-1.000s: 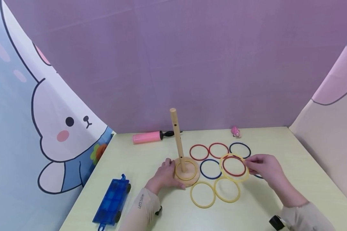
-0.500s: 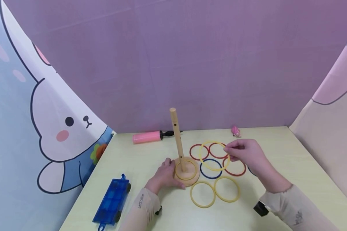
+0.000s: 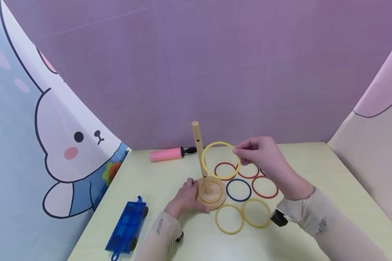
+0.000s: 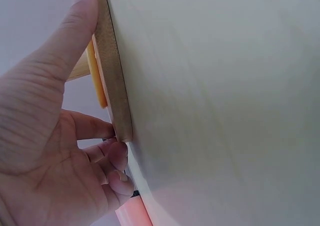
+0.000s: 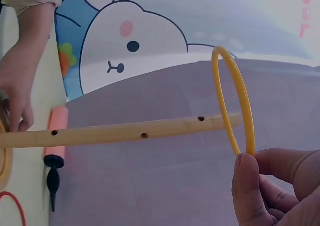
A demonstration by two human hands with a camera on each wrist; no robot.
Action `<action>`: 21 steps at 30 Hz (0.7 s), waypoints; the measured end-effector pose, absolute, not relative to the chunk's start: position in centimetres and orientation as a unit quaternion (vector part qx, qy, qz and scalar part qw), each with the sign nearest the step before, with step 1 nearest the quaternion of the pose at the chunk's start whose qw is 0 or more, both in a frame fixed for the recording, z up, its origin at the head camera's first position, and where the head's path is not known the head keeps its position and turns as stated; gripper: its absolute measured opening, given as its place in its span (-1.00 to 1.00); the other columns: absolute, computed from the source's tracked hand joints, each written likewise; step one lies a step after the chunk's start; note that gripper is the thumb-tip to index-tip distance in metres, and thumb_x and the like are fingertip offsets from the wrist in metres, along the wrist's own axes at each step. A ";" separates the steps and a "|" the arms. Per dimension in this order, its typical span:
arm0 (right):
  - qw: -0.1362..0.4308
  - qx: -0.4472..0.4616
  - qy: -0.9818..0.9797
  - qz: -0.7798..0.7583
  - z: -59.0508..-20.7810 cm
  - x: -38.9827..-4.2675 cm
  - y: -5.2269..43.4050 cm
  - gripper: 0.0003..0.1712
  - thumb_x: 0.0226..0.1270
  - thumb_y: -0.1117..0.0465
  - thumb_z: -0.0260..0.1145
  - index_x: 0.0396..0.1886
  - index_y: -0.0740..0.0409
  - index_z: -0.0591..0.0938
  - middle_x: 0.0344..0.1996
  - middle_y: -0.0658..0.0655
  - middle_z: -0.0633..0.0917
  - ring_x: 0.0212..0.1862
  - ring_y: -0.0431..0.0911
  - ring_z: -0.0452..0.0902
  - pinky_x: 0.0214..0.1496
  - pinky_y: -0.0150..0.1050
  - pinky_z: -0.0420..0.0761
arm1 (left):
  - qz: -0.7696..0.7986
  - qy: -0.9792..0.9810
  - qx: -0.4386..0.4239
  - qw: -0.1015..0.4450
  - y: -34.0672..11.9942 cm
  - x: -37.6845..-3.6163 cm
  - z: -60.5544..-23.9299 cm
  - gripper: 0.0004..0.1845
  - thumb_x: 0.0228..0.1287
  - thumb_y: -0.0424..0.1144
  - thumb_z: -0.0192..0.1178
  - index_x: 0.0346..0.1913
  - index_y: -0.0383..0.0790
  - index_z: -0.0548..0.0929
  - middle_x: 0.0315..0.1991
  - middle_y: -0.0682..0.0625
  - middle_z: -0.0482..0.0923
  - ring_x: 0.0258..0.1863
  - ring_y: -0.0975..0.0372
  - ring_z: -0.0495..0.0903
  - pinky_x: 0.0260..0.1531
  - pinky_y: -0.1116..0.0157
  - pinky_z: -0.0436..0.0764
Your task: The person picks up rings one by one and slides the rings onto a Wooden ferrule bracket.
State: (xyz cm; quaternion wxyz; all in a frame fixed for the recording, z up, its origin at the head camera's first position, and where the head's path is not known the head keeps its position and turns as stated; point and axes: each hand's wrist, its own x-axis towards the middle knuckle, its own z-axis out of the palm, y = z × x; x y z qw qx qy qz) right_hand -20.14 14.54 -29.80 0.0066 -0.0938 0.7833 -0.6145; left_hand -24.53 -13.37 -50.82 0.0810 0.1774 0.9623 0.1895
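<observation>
Pinched between right thumb and fingertips, a thin yellow ring (image 3: 219, 143) is raised above the table, and my right hand (image 3: 262, 154) is on its right side. In the right wrist view the ring (image 5: 243, 96) stands on edge near the top of a wooden peg (image 5: 120, 131). The peg rises from a round wooden base (image 3: 212, 207), with another yellow ring (image 3: 210, 202) lying around its foot. My left hand (image 3: 186, 197) grips the base's edge, thumb in front and fingers at the left side; the left wrist view shows this base (image 4: 116, 86) edge-on.
Right of the base lie two yellow rings (image 3: 229, 233), a blue ring (image 3: 238, 201), and several red rings (image 3: 265, 197). A dark blue ring is mostly behind the right hand. A pink hand pump (image 3: 165, 154) lies at the back, a blue toy trailer (image 3: 125, 226) at front left.
My right hand has carried the yellow ring up and left, from over the red ring on the right to beside the peg. The left hand has stayed on the base.
</observation>
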 end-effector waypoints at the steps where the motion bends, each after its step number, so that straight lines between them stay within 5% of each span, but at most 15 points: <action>1: 0.003 -0.098 0.783 -0.615 -29.4 -20.2 14.3 -0.69 0.19 0.23 0.46 -0.20 0.41 0.69 -0.45 0.13 0.71 -0.43 -0.10 0.64 -0.29 -0.21 0.68 | 0.190 0.962 0.176 0.083 -13.4 -24.5 -50.8 0.37 -0.44 0.42 0.50 0.44 -0.33 0.24 0.19 -0.13 0.25 0.09 0.05 0.35 0.12 0.05 0.45; 21: -0.057 -0.062 0.756 -0.649 -25.2 -23.3 9.9 -0.78 0.24 0.25 0.42 -0.20 0.33 0.70 -0.33 0.24 0.71 -0.42 -0.06 0.66 -0.21 -0.11 0.69 | 0.200 0.960 0.168 0.101 -13.5 -24.5 -50.9 0.36 -0.43 0.42 0.49 0.46 -0.30 0.23 0.23 -0.14 0.23 0.12 0.05 0.33 0.15 0.04 0.43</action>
